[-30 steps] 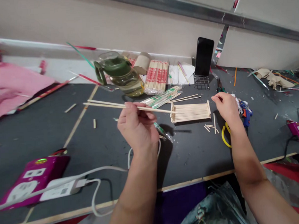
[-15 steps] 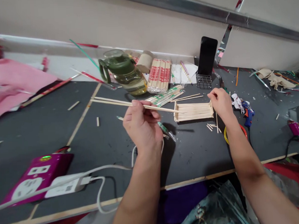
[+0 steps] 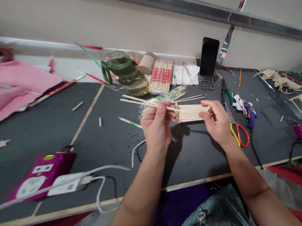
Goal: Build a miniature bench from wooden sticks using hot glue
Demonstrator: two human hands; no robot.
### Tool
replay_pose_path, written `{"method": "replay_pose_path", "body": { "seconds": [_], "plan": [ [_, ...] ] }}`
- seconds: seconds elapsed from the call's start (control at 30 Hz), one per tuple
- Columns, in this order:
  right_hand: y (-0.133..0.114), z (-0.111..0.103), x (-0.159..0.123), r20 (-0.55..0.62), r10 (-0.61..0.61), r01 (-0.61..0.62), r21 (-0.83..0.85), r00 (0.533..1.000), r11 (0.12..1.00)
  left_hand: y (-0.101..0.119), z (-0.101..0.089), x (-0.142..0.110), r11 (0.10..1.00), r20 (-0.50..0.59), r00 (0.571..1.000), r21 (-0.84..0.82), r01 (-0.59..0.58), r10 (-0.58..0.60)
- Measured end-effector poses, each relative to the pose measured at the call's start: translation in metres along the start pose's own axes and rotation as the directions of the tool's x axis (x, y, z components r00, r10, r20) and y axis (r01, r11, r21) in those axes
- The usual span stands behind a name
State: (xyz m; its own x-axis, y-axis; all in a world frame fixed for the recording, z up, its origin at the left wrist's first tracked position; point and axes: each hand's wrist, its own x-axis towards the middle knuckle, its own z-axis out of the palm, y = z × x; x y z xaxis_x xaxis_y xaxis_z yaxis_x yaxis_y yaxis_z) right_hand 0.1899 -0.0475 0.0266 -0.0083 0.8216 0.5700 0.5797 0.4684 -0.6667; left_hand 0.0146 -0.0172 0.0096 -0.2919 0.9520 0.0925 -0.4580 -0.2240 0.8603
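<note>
Wooden sticks [image 3: 140, 103] held in the left hand [image 3: 155, 126], long axis running crosswise

A purple socket strip [image 3: 57, 167] stands to the left of and nearer than the left hand. A glass jug [image 3: 129, 83] with a green lid and handle stands beyond that hand, to its left.

The sticks are two in number at their left ends: slender, straight, pale and plain. These ends project past the left hand, slightly spread. The left hand grips them between thumb and fingers. The long axis runs from the far left down slightly to the right, the right ends pointing at the right hand [image 3: 216, 121].

A panel of parallel sticks [image 3: 190, 108] shows between the hands, beyond the held pair, its slats lengthwise from left to right.

The right hand has thumb and forefinger bent near each other at the panel's right part; whether they grasp anything cannot be told.

Right of that hand: scissors [image 3: 232, 121], then a blue glue gun [image 3: 251, 118].
</note>
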Motion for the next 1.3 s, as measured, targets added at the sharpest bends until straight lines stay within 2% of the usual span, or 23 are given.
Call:
{"method": "replay_pose_path", "body": {
  "seconds": [0.1,0.33,0.5,0.73,0.83,0.9,0.97,1.03,1.1,1.17,1.23,1.3],
  "plan": [
    [-0.003,0.006,-0.005,0.011,-0.059,0.058,0.051,0.998,0.997,0.000,0.005,-0.006,0.999,0.040,0.999,-0.024,0.034,-0.033],
    [0.004,0.011,-0.012,-0.035,-0.064,0.067,0.086,0.997,0.994,-0.003,0.007,-0.010,0.995,0.094,0.991,-0.018,0.101,-0.099],
    [0.007,0.010,-0.012,-0.096,-0.122,0.132,0.103,0.988,0.986,-0.003,0.005,-0.005,0.998,0.049,0.997,-0.022,0.055,-0.054],
    [0.008,0.005,-0.011,-0.102,-0.145,0.150,0.048,0.984,0.988,-0.005,0.006,-0.003,1.000,0.051,0.998,0.017,0.023,-0.024],
    [0.009,-0.004,-0.011,-0.144,-0.097,0.094,-0.023,0.985,0.995,-0.007,0.005,-0.001,1.000,0.023,1.000,0.002,0.016,-0.016],
    [0.014,-0.014,-0.013,-0.232,0.031,-0.031,0.003,0.972,1.000,-0.009,0.003,0.001,1.000,0.002,1.000,-0.012,0.009,-0.009],
    [0.023,-0.029,-0.015,-0.349,0.236,-0.192,0.156,0.907,0.969,-0.009,0.002,0.003,1.000,-0.024,1.000,-0.028,-0.002,0.001],
    [0.038,-0.049,-0.019,-0.434,0.450,-0.278,0.405,0.781,0.871,-0.009,0.002,0.004,0.999,-0.051,0.999,-0.049,-0.011,0.008],
    [0.057,-0.073,-0.021,-0.456,0.598,-0.241,0.625,0.659,0.742,-0.009,0.003,0.004,0.998,-0.067,0.998,-0.065,-0.016,0.012],
    [0.081,-0.098,-0.021,-0.426,0.693,-0.190,0.757,0.582,0.625,-0.009,0.004,0.003,0.997,-0.078,0.997,-0.069,-0.023,0.018],
    [0.107,-0.120,-0.017,-0.437,0.754,-0.123,0.822,0.490,0.556,-0.010,0.005,0.003,0.997,-0.090,0.996,-0.065,-0.029,0.023],
    [0.136,-0.136,-0.010,-0.447,0.819,-0.083,0.859,0.359,0.506,-0.011,0.005,0.003,0.997,-0.105,0.994,-0.063,-0.034,0.028]
  ]
}}
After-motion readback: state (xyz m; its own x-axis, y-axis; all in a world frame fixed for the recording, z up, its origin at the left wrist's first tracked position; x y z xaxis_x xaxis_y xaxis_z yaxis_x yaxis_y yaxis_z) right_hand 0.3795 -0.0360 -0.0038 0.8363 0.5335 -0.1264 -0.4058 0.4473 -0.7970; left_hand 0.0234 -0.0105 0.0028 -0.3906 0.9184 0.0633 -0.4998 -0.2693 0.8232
